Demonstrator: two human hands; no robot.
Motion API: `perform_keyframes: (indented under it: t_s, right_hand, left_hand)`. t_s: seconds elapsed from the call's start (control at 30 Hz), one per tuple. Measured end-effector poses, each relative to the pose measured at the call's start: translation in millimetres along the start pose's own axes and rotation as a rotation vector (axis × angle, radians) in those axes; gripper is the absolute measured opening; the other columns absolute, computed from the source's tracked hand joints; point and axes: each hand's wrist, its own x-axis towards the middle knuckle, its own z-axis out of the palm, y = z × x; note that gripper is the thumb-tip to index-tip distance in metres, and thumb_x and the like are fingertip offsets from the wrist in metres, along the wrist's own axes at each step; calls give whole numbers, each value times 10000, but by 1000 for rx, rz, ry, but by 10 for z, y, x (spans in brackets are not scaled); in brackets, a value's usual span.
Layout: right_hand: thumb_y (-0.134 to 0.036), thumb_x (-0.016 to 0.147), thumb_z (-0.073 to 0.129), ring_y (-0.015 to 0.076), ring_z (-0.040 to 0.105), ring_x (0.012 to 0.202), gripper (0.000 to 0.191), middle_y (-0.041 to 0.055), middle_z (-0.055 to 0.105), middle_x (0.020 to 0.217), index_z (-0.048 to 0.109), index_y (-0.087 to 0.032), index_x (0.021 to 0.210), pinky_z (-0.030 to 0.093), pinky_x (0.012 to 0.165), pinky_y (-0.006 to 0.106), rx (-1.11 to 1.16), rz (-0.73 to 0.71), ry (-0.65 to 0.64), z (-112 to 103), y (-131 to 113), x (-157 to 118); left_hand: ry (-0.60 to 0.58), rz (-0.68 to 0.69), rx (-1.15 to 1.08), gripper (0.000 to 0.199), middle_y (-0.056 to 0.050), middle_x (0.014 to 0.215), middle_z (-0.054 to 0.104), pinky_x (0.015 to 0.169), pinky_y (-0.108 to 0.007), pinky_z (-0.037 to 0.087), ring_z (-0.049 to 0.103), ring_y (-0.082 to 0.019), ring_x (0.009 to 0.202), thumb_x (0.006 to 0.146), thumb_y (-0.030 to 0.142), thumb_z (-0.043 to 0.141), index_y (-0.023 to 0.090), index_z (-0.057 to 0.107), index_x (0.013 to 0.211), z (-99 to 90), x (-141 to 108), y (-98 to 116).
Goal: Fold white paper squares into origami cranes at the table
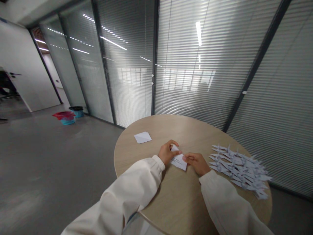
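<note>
You are facing a glass wall (195, 65) lined with slatted blinds, while a grey floor (53, 163) is stretching away to your left. Over there, a red-and-blue tub (65, 118) and a black-rimmed bin (77, 111) are standing close together near the glass.

Before you, a round table (127, 147) with a pale wood top is filling the lower middle of the view. Your white sleeves (127, 186) are reaching across its near edge from both sides.

On the right of the table, a heap of paper cranes (239, 169) is lying in overlapping rows, just beside your right hand. Toward the far rim, a folded white sheet (142, 137) is lying by itself, well apart from your hands.

Your hands are together near the middle of the table, with both clamping a small folded paper (179, 160) between them. Your left hand (167, 153) is gripping its upper left side, and your right hand (197, 164) is pressing in from the right. The paper seems to be resting on the tabletop, though the angle makes that hard to confirm.
</note>
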Motion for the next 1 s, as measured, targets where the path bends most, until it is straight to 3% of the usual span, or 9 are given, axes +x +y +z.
perform_keyframes:
  t_s: [0.4, 0.6, 0.77, 1.0]
  right_hand:
    - [-510, 621, 579, 197, 608, 687, 383, 54, 662, 698, 622, -145, 729, 468, 647, 303, 10, -6, 22, 12, -44, 1]
    - [-494, 635, 574, 205, 603, 708, 359, 52, 662, 730, 621, -155, 743, 465, 648, 295, 4, -43, 183, -48, -21, 10]
    - [-493, 640, 568, 219, 599, 718, 356, 60, 662, 741, 612, -163, 767, 466, 621, 294, 10, -47, 369, -97, -7, 12]
    - [-479, 635, 571, 226, 600, 715, 357, 66, 670, 736, 635, -152, 762, 460, 617, 294, -24, -80, 477, -121, -21, -3]
  left_hand:
    - [81, 34, -89, 338, 70, 529, 446, 411, -154, 292, 402, -51, 436, 587, 318, 647, 158, 492, 841, -12, 6, 51]
    - [102, -12, -157, 344, 42, 515, 491, 428, -170, 321, 429, -61, 445, 583, 363, 648, 126, 574, 821, -13, 32, 43]
    - [11, -106, -253, 317, -28, 571, 587, 494, -213, 414, 517, -103, 516, 592, 399, 637, 99, 620, 690, 4, 50, 40]
    - [-61, -155, -248, 349, -57, 657, 636, 528, -234, 445, 536, -116, 552, 569, 419, 649, 100, 670, 706, 0, 37, 57]
